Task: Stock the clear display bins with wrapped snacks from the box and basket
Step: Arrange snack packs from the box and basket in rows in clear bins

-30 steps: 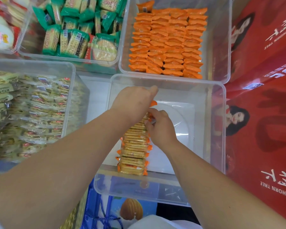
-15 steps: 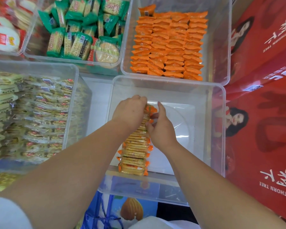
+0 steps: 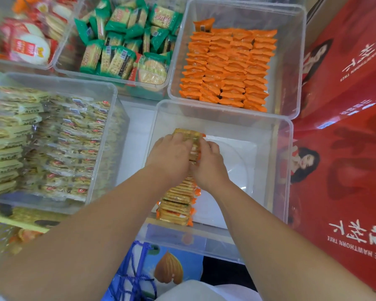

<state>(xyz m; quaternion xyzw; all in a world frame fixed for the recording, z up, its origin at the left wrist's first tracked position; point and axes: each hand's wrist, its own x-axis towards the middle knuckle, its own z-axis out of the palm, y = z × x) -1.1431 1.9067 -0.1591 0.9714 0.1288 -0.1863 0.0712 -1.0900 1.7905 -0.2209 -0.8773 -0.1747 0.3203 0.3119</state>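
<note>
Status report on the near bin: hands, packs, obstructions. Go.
Left hand and right hand both gripping far end of cracker row. Row lies along left side of near bin; right side bare. Nothing blocking.

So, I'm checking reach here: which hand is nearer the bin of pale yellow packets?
Left. The left hand grips the cracker row on the side facing that bin; the right hand grips it from across the row, farther away.
</note>
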